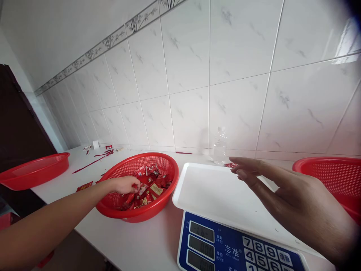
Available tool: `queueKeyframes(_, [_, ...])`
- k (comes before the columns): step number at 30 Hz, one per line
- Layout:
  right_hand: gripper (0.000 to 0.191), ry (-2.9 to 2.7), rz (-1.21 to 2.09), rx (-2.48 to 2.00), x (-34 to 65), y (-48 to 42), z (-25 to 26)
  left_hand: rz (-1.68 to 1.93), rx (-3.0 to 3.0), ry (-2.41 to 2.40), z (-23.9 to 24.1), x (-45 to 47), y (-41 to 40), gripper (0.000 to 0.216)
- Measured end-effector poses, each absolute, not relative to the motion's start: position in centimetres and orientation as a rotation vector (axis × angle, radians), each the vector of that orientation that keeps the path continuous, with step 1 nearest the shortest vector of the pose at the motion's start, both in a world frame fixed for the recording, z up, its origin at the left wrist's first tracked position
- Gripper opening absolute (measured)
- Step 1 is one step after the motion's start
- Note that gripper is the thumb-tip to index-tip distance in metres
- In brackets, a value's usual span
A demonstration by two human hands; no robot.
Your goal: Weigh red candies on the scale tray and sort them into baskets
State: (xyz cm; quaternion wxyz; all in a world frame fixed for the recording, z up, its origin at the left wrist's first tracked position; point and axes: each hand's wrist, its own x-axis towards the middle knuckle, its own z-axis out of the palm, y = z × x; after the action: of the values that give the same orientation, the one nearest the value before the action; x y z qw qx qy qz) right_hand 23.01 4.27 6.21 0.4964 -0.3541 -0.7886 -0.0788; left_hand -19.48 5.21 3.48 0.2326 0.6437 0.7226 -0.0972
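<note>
My left hand reaches into a red perforated basket, its fingers closed on a small red wrapped packet. Around it lie several more red and gold packets. Over the white tray of a blue digital scale, my right hand is stretched out with fingers and thumb extended. Near its fingertips shows a red packet with white marks; whether the fingers touch it I cannot tell.
A clear plastic bottle stands against the tiled wall behind the scale. Other red baskets sit at far left and right. Dark red ribbon strips and a few packets lie on the white table.
</note>
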Motion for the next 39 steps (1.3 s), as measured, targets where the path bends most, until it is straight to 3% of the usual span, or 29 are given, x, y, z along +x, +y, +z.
queueKeyframes(12, [0.033,-2.08,-0.145,-0.974,23.0,5.2,5.3,0.577,1.771,1.817,9.5,-13.7,6.7,0.02])
queueKeyframes(18, [0.036,-2.355,-0.111,-1.205,22.7,6.4,4.4,0.593,1.801,1.379,9.1,-4.8,6.9,0.014])
queueKeyframes(21, [0.039,-2.428,-0.049,-1.267,22.7,6.4,4.6,0.489,1.833,1.232,8.1,-1.2,7.4,0.028])
queueKeyframes(26, [0.038,-2.431,-0.058,-1.318,23.6,6.0,5.3,0.303,1.982,1.149,7.4,1.7,8.2,0.081])
queueKeyframes(28, [0.036,-2.402,-0.057,-1.333,23.8,5.9,5.7,0.262,2.036,1.177,7.5,1.9,8.2,0.09])
queueKeyframes(31, [0.025,-2.353,-0.037,-1.365,23.6,5.7,6.4,0.268,2.06,1.272,7.9,1.0,8.6,0.079])
queueKeyframes(35, [0.058,-2.197,0.025,-1.338,23.4,5.3,7.1,0.449,2.051,1.509,8.0,-2.6,9.7,0.046])
queueKeyframes(39, [0.062,-2.032,0.056,-1.222,23.6,5.3,6.9,0.492,1.976,1.842,7.4,-8.5,9.9,0.039])
